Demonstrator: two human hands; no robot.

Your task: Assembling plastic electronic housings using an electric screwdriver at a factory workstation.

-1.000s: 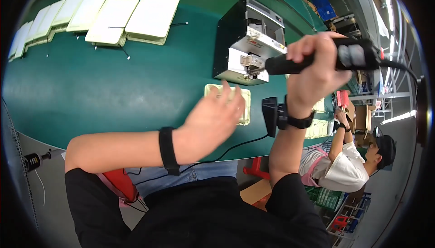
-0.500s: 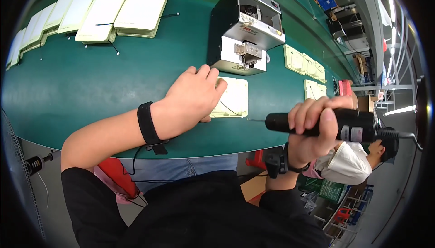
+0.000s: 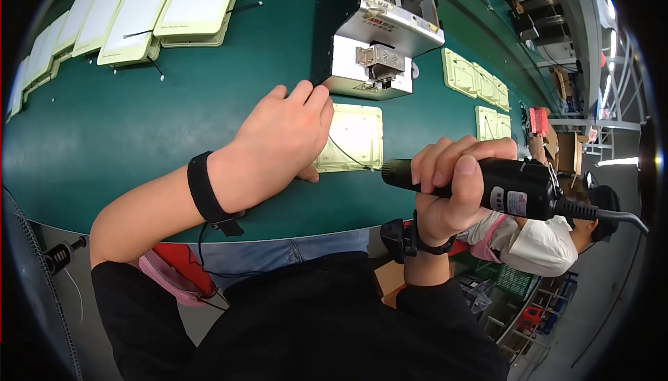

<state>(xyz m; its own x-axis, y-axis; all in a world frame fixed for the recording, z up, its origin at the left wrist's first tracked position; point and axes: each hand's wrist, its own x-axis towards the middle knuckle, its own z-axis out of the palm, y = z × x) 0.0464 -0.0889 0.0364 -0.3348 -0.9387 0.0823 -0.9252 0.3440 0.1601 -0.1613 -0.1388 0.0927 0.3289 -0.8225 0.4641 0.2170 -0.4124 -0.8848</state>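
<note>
On the green table lies a pale cream plastic panel (image 3: 356, 137) with a thin dark cable across it. My left hand (image 3: 282, 134) covers its left side, fingers curled at the far edge and thumb near the front edge, gripping it. A black electric screwdriver (image 3: 511, 183) is wrapped in the fingers of my right hand (image 3: 452, 176). It lies nearly level, its front end beside the panel's near right corner. The bit is hard to make out there. A cord runs from the screwdriver's back end to the right.
Just beyond the panel stands a black and silver bench machine (image 3: 379, 40). Stacked cream-framed white panels (image 3: 198, 2) with short cables line the far left. More cream panels (image 3: 463, 75) lie at the right. A co-worker in a white top (image 3: 543, 245) is at the right.
My right hand has brought the screwdriver leftward, so its front end is now close to the panel's corner. My left hand stays on the panel. The whole view has shifted slightly.
</note>
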